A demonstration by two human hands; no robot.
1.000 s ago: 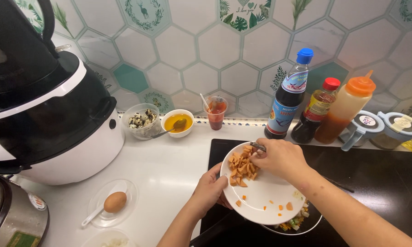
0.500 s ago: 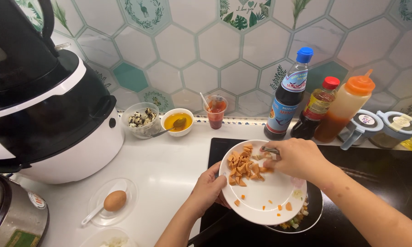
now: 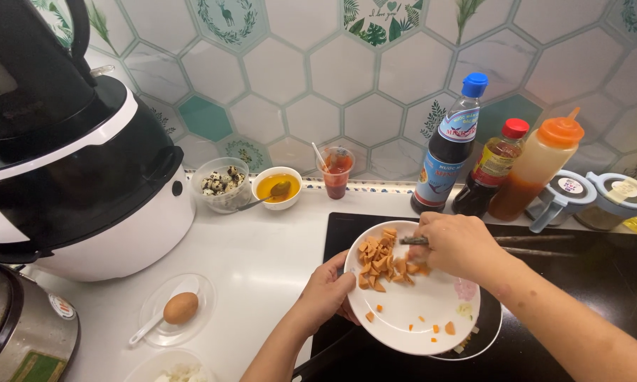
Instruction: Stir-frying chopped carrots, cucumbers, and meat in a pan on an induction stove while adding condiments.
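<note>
Mostly hidden under the white plate (image 3: 412, 311): pan (image 3: 487, 338), contents unclear. Cut off by edges: rice cooker (image 3: 18, 332), bottom dish (image 3: 170, 368). Half covered by right hand (image 3: 456, 244): utensil (image 3: 414, 241).

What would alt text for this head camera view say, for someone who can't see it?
The left hand tilts a white plate of orange food pieces over a pan, while the right hand holds chopsticks against them. Sauce bottles stand behind.
</note>
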